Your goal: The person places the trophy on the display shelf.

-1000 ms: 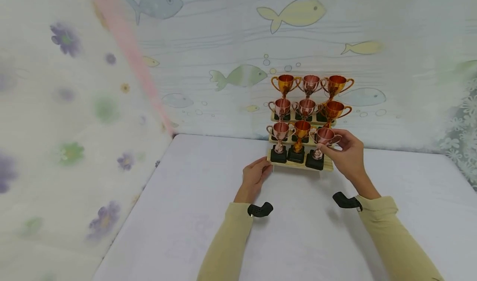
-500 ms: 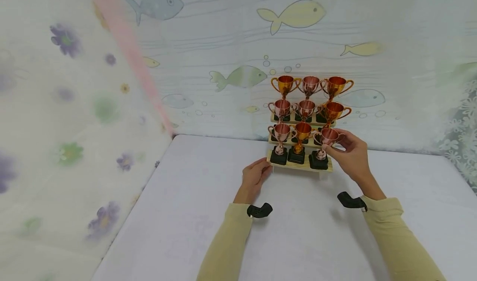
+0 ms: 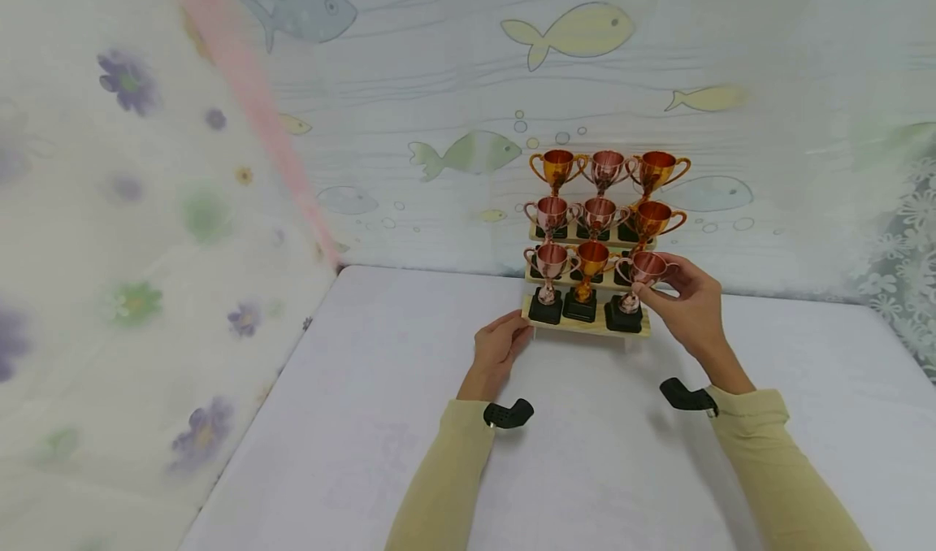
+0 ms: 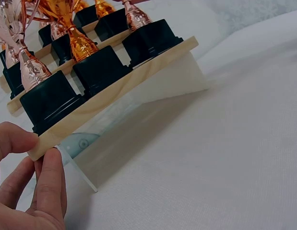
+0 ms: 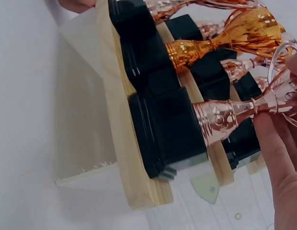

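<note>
A tiered wooden stand [image 3: 588, 329] carries three rows of small trophies on black bases. At its left end, my left hand [image 3: 497, 346] pinches the bottom board [image 4: 107, 101], thumb on top and fingers underneath. My right hand [image 3: 693, 303] holds the rose-gold trophy [image 3: 624, 315] at the right of the front row, by its cup and upper stem. In the right wrist view this trophy's black base [image 5: 170, 132] sits upright on the board near its right end. Left of it stand a gold trophy [image 3: 580, 305] and another rose-gold trophy [image 3: 545, 307], side by side.
Clear side supports [image 4: 78, 170] hold the bottom board above the white tabletop [image 3: 409, 388]. Behind the stand rises a fish-patterned wall covering [image 3: 439, 71]. A flower-patterned covering [image 3: 168, 234] borders the table on the left.
My right hand and its rose-gold trophy have shifted slightly right along the front board, widening the space beside the gold trophy. Over the last half second they stay nearly still. My left hand keeps its place.
</note>
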A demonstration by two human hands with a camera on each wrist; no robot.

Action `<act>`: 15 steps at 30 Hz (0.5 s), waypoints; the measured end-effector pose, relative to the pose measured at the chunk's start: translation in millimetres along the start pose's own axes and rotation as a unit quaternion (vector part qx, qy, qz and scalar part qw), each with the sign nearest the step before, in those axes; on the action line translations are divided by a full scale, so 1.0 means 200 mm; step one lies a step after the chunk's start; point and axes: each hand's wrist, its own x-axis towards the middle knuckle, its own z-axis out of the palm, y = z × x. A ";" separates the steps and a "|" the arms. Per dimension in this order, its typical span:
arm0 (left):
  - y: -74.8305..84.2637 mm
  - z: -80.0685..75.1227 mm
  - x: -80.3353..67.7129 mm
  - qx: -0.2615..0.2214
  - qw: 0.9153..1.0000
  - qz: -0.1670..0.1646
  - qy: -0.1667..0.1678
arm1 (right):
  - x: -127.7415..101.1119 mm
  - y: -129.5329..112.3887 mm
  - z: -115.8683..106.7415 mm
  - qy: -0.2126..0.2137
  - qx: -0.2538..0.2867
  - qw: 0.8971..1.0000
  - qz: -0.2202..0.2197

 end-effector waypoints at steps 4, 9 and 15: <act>-0.01 0.01 0.00 0.004 1.000 0.001 -0.002 | -0.01 -0.08 0.01 0.013 -0.011 1.000 0.000; 0.00 0.01 0.00 0.009 1.000 0.003 -0.005 | -0.02 -0.10 0.01 0.014 -0.012 1.000 -0.004; 0.00 -0.02 0.00 0.028 1.000 0.009 -0.004 | -0.02 0.04 0.01 0.000 -0.027 1.000 0.011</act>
